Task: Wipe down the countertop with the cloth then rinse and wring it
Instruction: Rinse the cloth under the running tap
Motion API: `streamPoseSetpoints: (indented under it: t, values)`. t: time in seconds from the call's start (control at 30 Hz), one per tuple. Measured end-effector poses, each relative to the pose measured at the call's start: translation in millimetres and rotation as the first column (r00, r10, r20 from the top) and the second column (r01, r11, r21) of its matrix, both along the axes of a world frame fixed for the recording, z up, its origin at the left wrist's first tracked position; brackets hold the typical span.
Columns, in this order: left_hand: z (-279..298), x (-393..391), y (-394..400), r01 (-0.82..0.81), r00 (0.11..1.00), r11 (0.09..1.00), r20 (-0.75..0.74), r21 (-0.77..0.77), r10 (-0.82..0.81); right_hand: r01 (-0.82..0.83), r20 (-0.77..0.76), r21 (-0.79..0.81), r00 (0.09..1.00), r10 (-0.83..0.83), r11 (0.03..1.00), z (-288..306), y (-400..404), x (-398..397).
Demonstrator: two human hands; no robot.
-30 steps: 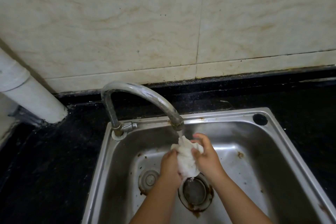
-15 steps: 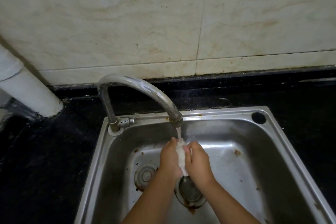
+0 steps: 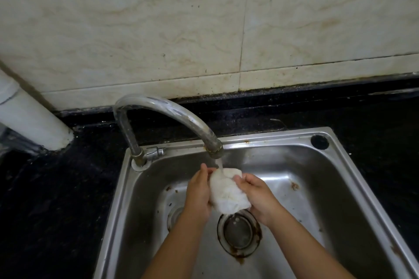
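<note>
A bunched white cloth (image 3: 226,190) is held between both my hands over the steel sink (image 3: 340,176). Water runs from the curved tap (image 3: 172,115) onto the cloth's top end. My left hand (image 3: 197,195) presses the cloth's left side, and my right hand (image 3: 258,197) grips its right side. The black countertop (image 3: 56,199) surrounds the sink.
A rusty drain strainer (image 3: 239,233) sits right under the cloth. A second small drain fitting (image 3: 173,215) lies partly behind my left wrist. A white pipe (image 3: 29,118) meets the counter at the back left. The tiled wall (image 3: 204,29) stands behind the tap.
My hands were pressed close together with the cloth squeezed thin between them. They have since moved apart and the cloth shows as a wider bundle under the water.
</note>
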State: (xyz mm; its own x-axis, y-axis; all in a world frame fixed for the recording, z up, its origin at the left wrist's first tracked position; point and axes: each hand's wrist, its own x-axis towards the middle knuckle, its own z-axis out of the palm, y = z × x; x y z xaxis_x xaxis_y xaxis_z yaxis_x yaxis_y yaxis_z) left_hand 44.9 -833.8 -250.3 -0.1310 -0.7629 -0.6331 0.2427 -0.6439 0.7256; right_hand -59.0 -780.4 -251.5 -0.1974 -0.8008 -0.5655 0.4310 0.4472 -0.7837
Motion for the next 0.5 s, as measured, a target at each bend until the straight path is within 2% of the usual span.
streamPoseSetpoints:
  t: [0.1,0.2,0.3,0.37,0.5]
  values:
    - [-9,9,6,-0.061,0.964,0.989,-0.251,0.132,0.093,0.099,-0.18,-0.059,0.978,-0.108,0.993,-5,-1,0]
    - [-15,6,18,-0.012,0.936,0.987,-0.347,0.158,0.066,0.012,-0.357,-0.116,0.933,-0.053,0.993,-6,-1,6]
    - [-19,-5,19,-0.15,0.952,0.973,-0.241,0.176,0.19,-0.077,-0.475,-0.118,0.88,0.012,0.99,-7,1,14]
    - [-23,-10,12,-0.213,0.969,0.966,-0.097,0.148,0.229,-0.026,-0.51,-0.122,0.86,-0.04,0.992,-6,2,16]
    - [-24,-14,7,-0.077,0.995,0.996,0.062,0.037,0.075,0.025,-0.503,-0.175,0.857,-0.111,0.984,-2,3,20]
